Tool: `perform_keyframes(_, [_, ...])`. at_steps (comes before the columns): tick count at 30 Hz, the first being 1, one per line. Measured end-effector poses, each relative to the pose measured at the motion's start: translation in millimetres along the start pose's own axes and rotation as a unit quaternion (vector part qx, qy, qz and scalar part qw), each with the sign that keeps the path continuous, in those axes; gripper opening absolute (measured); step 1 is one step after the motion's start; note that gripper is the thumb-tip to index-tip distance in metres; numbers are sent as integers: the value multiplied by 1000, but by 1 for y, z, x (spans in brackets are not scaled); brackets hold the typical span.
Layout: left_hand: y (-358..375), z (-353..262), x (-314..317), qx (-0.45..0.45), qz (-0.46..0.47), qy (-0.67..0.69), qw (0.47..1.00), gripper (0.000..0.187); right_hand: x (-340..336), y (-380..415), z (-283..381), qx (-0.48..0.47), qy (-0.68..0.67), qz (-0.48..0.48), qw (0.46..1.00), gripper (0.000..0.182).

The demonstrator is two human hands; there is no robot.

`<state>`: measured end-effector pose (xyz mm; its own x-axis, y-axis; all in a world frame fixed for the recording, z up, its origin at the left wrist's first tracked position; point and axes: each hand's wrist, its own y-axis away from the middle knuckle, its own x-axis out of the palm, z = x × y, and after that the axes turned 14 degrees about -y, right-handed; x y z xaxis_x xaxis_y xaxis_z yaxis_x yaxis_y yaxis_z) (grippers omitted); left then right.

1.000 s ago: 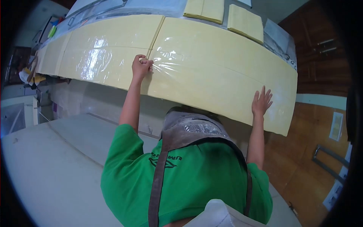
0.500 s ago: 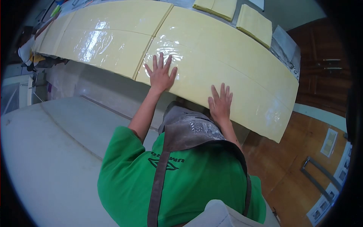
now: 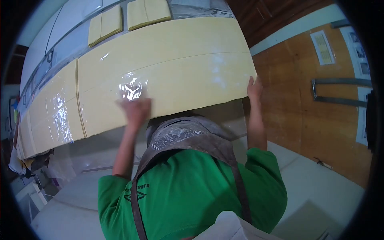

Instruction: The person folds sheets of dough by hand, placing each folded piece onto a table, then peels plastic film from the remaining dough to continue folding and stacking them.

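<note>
A long pale yellow sheet (image 3: 192,76), glossy like plastic film in places, spreads over the worktop in front of me. My left hand (image 3: 137,111) is over its near part, beside a crinkled shiny patch; motion smears its fingers. At the sheet's right end, my right hand (image 3: 255,90) has its thumb on the near corner and its fingers curled over the side edge, partly hidden. Fold lines run lengthwise along the sheet, and a crosswise seam (image 3: 77,92) lies to the left.
Two folded yellow bundles (image 3: 148,14) lie behind the sheet. At the far left edge is another person (image 3: 18,162). Brown boards (image 3: 296,84) bearing posted papers and a metal handle (image 3: 340,81) stand to the right. A pale surface (image 3: 92,182) is behind me.
My view has swung to the right. My right hand has gone from lying flat on the sheet to its right end. My left hand, spread flat before, is now blurred in motion.
</note>
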<state>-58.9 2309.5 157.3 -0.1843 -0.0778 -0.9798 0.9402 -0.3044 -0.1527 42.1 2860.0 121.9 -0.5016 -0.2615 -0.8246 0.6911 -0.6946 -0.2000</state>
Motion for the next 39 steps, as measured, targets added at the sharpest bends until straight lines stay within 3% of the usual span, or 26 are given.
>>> perform_keyframes(1, [-4,-44,-2,98,32,95,990,69,-4,5,4,-26,-51,-24,998,48])
perform_keyframes(2, [-8,-90,-22,147,-7,87,985,64,-5,5,1,-23,-54,-27,998,48])
perform_keyframes(4, [-16,-149,-35,231,7,118,966,63,-12,1,-5,7,-87,-45,995,38])
perform_keyframes(8, [-34,-189,-43,266,18,130,955,60,-52,-2,35,5,23,-41,999,22])
perform_keyframes(10, [-52,-185,-42,219,151,417,869,56,-76,17,97,-61,55,28,996,14])
perform_keyframes(11, [-61,-183,-38,221,150,413,871,56,-73,30,117,-112,25,46,992,18])
perform_keyframes(12, [-70,-182,-30,130,250,570,772,53,-65,45,135,-151,1,74,986,15])
perform_keyframes(13, [-75,-182,-26,31,335,697,633,51,-57,65,153,-190,-87,72,975,12])
perform_keyframes(14, [-79,-185,-28,31,333,697,634,51,-45,80,167,-215,-123,94,964,8])
perform_keyframes(16, [-83,-187,-31,-120,403,784,457,51,-49,96,195,-179,-220,168,944,30])
perform_keyframes(17, [-82,-188,-31,-125,397,786,458,51,-38,92,190,-186,-221,142,947,34])
perform_keyframes(19, [-77,-193,-30,-138,296,679,658,58,-7,76,164,-178,-181,109,961,42])
perform_keyframes(20, [-72,-192,-29,-148,293,678,658,58,0,67,149,-162,-137,101,972,46])
perform_keyframes(22, [-57,-189,-29,-95,78,513,850,63,-3,60,143,-128,-82,153,976,51])
perform_keyframes(23, [-51,-189,-37,-98,24,477,873,68,-1,59,141,-116,-56,161,978,52])
perform_keyframes(24, [-50,-188,-36,-108,25,474,874,68,2,59,140,-103,-29,170,979,53])
perform_keyframes(25, [-48,-185,-34,-1,-9,310,951,66,5,59,141,-105,-30,153,982,50])
perform_keyframes(26, [-45,-183,-33,108,-38,133,984,64,10,55,139,-109,-32,165,980,50])
perform_keyframes(28, [-48,-184,-30,88,-1,184,979,61,23,46,131,-32,-85,226,970,48])
perform_keyframes(29, [-51,-183,-36,99,16,184,978,59,28,45,124,-29,-136,220,966,41])
perform_keyframes(34, [-66,-168,-53,140,64,177,972,58,10,48,145,-1,-140,203,969,38])
perform_keyframes(36, [-76,-143,-51,144,46,360,921,51,11,42,138,-20,-137,236,962,39])
perform_keyframes(38, [-80,-100,-63,-6,226,489,842,43,15,47,150,-26,-168,202,965,35])
perform_keyframes(39, [-80,-73,-47,-20,207,545,812,38,5,52,182,-58,-169,189,966,32])
